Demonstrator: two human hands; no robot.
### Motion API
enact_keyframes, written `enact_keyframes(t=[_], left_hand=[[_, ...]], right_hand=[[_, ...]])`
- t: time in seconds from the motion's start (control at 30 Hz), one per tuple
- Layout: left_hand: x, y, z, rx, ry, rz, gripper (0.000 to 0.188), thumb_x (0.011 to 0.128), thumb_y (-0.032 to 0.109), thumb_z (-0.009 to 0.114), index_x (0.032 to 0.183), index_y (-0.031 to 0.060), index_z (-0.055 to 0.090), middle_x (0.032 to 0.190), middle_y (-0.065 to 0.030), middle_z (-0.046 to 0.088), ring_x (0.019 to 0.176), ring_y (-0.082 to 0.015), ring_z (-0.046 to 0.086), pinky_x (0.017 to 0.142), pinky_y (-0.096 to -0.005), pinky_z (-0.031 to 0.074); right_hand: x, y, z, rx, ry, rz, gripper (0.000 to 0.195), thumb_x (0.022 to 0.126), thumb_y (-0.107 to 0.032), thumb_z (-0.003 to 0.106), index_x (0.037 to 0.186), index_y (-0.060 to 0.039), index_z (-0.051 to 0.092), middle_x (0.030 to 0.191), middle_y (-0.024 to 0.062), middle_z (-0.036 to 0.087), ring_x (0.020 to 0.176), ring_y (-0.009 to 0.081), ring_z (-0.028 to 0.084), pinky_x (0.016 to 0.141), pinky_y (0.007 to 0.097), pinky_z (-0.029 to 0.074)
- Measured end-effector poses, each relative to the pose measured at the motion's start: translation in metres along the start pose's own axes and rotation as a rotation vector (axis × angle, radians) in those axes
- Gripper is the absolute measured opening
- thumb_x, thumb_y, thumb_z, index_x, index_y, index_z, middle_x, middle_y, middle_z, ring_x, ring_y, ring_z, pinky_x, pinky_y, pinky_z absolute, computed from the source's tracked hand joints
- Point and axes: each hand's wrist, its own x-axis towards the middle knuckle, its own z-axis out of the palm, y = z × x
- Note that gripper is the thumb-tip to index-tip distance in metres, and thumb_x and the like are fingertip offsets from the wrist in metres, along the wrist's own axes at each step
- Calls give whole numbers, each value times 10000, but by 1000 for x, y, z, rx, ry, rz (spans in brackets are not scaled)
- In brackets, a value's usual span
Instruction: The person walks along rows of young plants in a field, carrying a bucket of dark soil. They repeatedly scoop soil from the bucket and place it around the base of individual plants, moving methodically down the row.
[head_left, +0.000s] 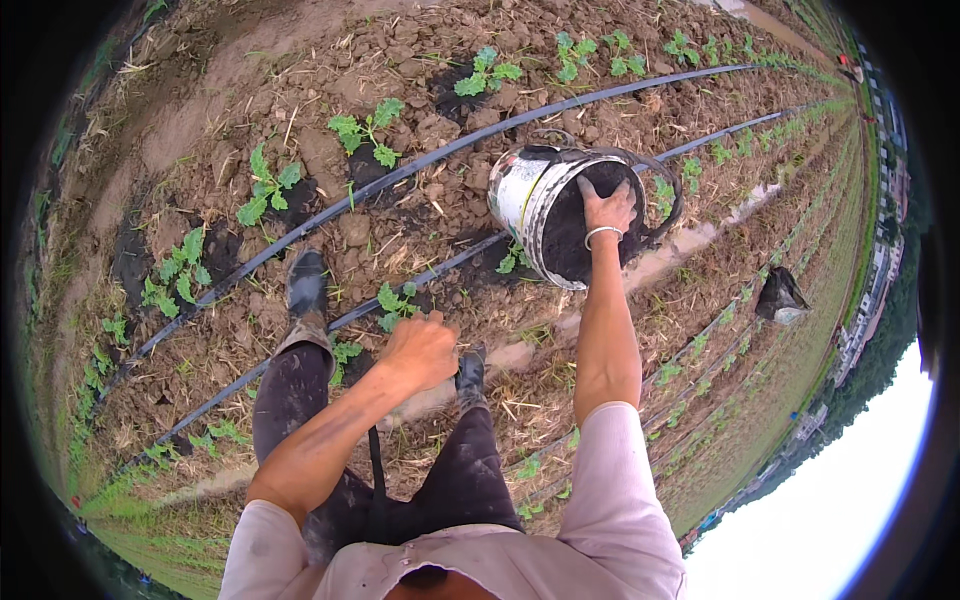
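Note:
My right hand (609, 206) reaches into a tilted white plastic bucket (517, 187) that holds dark, soil-like material (564, 232). Its thumb and fingers touch this material, and the fingertips are partly hidden. A pale bangle circles the wrist. A dark strap (675, 191) loops from the bucket's rim. My left hand (422, 349) is curled into a fist over the ground, close to a leafy green seedling (394, 304); whatever may be inside the fist is hidden.
Two dark irrigation hoses (420, 166) (442, 266) run along the bed between seedlings (367, 131), with dark patches by several stems. My boots (307, 281) (471, 371) stand astride the nearer hose. Muddy water (682, 244) lies in a furrow. A dark bag (781, 296) sits farther right.

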Motion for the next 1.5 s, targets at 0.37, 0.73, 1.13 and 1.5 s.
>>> enact_keyframes(t=[0.37,0.73,1.13,1.5], left_hand=[[7,16,12,8,-70,25,326,757,169,547,1026,5,629,977,-233,601,857,-380,619,731,-466,503],[-2,25,44,-29,-168,34,260,691,115,542,863,-27,674,1016,-290,594,852,-370,623,717,-438,511],[0,29,38,74,-216,-121,286,763,222,555,946,53,695,947,-102,676,840,-259,655,692,-500,530],[-42,28,40,-300,60,-252,267,752,137,535,955,34,673,990,-157,654,923,-329,631,783,-414,505]], right_hand=[[-51,32,61,23,31,-64,744,685,-462,677,1236,8,505,1278,247,472,1147,413,475,972,477,375],[-27,34,81,-5,160,51,618,634,-324,713,1145,-7,573,1033,249,611,931,414,610,836,471,487],[-27,102,47,1476,-608,699,309,803,-233,619,1051,-51,651,1077,115,657,994,290,604,880,465,478],[-126,110,-75,1758,-887,782,387,749,-297,642,1052,-57,633,1031,115,644,879,252,598,461,277,422]])
